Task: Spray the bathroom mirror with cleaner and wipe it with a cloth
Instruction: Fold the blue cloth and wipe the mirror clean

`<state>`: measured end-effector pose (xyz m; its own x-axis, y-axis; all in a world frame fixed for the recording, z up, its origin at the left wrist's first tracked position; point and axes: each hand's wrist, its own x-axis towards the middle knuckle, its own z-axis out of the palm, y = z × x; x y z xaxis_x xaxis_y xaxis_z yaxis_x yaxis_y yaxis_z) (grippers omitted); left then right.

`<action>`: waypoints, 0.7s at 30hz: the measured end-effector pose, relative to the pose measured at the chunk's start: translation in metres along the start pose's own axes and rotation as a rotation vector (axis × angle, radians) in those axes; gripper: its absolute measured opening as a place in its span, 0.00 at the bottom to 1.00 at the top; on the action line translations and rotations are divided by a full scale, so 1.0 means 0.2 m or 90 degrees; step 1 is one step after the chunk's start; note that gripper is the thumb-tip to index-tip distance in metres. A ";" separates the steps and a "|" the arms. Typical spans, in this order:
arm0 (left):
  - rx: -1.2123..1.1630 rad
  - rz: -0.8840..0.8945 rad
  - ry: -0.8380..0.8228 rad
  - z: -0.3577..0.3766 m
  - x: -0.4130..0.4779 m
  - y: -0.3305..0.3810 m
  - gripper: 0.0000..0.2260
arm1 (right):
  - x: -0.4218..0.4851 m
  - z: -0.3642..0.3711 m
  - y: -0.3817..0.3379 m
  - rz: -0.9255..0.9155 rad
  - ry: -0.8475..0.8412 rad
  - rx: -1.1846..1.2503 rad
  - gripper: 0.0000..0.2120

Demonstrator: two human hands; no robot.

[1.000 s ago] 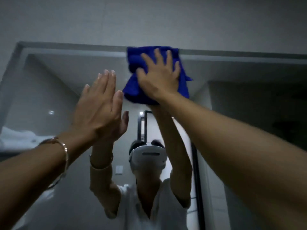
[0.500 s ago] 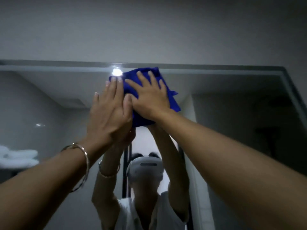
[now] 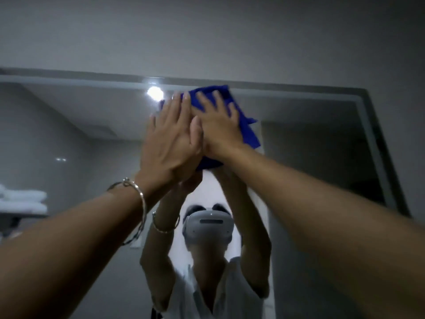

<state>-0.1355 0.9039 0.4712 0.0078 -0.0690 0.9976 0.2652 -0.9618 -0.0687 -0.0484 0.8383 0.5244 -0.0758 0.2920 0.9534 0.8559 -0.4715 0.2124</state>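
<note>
Spread flat, fingers straight and curled round nothing, the right hand (image 3: 218, 132) pressed a blue cloth (image 3: 249, 134) against the bathroom mirror (image 3: 310, 162), high up, with the cloth's top just under the mirror's upper edge (image 3: 92, 78). Close against it, the left hand (image 3: 170, 143) was likewise open and flat, its fingertips over the cloth's left side. Whether its palm bore on the cloth or on bare glass could not be made out in the dim light. Neither hand gripped the cloth; pressure alone pinned it.

Wiping appeared to be the step in hand, the spraying presumably done. A next pass would likely call for steady pressure and a sideways or downward sweep, since the upper edge left no room above. To the right, open glass ran to the mirror's right edge (image 3: 377, 146), well apart from the hands. To the left lay a broader stretch, carrying a ceiling light's reflection (image 3: 155, 93) just beside the cloth and reflected folded towels (image 3: 20, 199) far below. A silver bracelet (image 3: 138, 201) circled the left wrist.
</note>
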 end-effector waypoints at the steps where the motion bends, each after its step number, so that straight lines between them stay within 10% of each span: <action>1: -0.007 0.005 0.004 0.03 0.01 0.04 0.29 | -0.05 0.02 -0.05 -0.067 -0.031 -0.005 0.31; 4: -0.016 -0.002 0.008 0.08 0.03 0.06 0.30 | 0.01 -0.02 0.08 -0.137 -0.032 -0.019 0.29; 10: 0.092 0.045 -0.045 0.00 -0.07 -0.15 0.34 | 0.09 -0.23 0.70 0.266 0.089 0.025 0.24; 17: -0.070 0.014 -0.020 0.34 0.06 0.36 0.29 | -0.08 -0.14 0.51 -0.053 0.004 -0.026 0.24; 21: -0.089 0.045 0.007 0.41 0.13 0.55 0.28 | 0.00 -0.30 0.91 0.131 0.053 -0.010 0.24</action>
<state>-0.0268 0.8181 0.4902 0.0104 -0.1395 0.9902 0.1282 -0.9819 -0.1396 0.0770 0.7022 0.5751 0.0563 0.1189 0.9913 0.8500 -0.5266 0.0149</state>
